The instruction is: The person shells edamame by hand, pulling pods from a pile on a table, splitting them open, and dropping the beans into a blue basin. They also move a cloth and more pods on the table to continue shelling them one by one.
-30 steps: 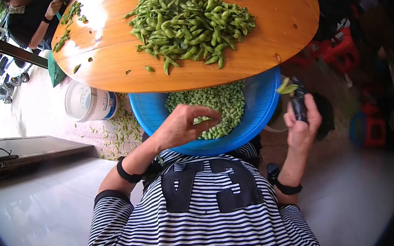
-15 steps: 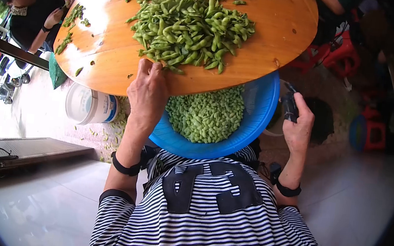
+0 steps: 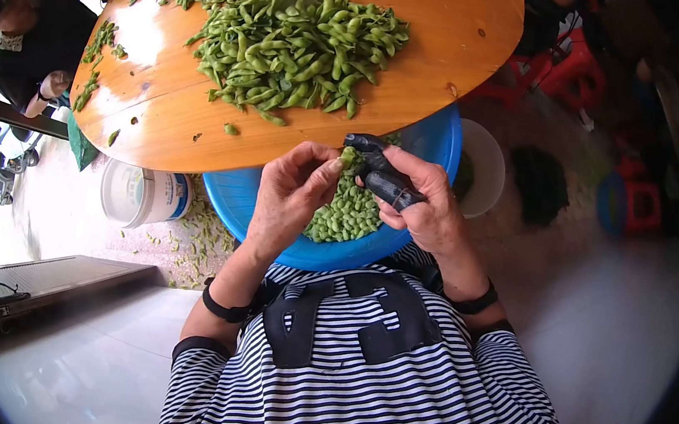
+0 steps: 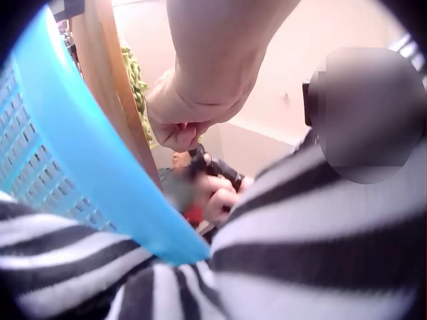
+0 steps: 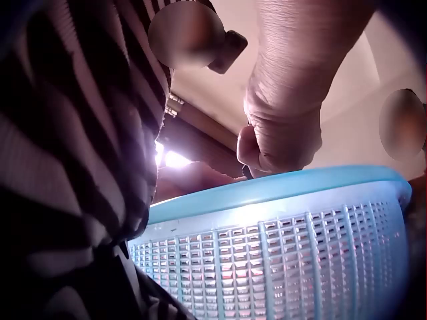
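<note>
The black tool (image 3: 395,190), dark and slightly glossy, slants from the palm up and leftward in the head view, its tip toward the left hand (image 3: 289,196). The right hand (image 3: 438,213) grips it over the blue basket (image 3: 326,259) of green beans (image 3: 344,223). The left fingers pinch a green pod (image 3: 350,158) at the tip; its long axis is probably short and slanting, though partly hidden.
</note>
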### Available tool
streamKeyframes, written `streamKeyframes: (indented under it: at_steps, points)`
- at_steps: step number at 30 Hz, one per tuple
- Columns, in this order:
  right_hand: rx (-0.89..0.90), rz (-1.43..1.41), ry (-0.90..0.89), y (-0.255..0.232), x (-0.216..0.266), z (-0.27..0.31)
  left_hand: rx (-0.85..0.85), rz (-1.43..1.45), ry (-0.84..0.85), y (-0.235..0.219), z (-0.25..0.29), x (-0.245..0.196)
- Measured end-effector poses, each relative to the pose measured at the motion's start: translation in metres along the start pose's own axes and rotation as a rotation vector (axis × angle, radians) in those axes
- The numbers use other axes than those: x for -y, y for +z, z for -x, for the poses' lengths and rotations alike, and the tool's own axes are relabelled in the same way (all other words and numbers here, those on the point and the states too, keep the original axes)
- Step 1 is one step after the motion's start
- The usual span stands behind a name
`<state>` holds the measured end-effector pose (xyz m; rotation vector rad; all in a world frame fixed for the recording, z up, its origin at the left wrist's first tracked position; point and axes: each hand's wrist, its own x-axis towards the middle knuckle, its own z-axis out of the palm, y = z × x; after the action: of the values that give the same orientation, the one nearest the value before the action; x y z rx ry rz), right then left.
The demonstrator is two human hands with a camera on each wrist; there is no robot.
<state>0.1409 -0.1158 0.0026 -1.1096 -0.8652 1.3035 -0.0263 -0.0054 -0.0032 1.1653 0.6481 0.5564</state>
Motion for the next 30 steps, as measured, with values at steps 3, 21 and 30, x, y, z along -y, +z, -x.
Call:
streamKeyframes:
  at_steps: [3, 21, 30]
  points:
    - [-0.019, -0.130, 0.028, 0.007, 0.001, 0.001, -0.036, -0.083, 0.091, 0.009, 0.000, 0.007]
    - [-0.235, 0.576, -0.332, 0.011, -0.012, -0.008, -0.137, -0.548, 0.432, 0.015, 0.002, 0.016]
    - [0.112, -0.525, 0.047, -0.012, -0.030, -0.013, 0.210, 0.482, -0.065, -0.005, -0.012, 0.037]
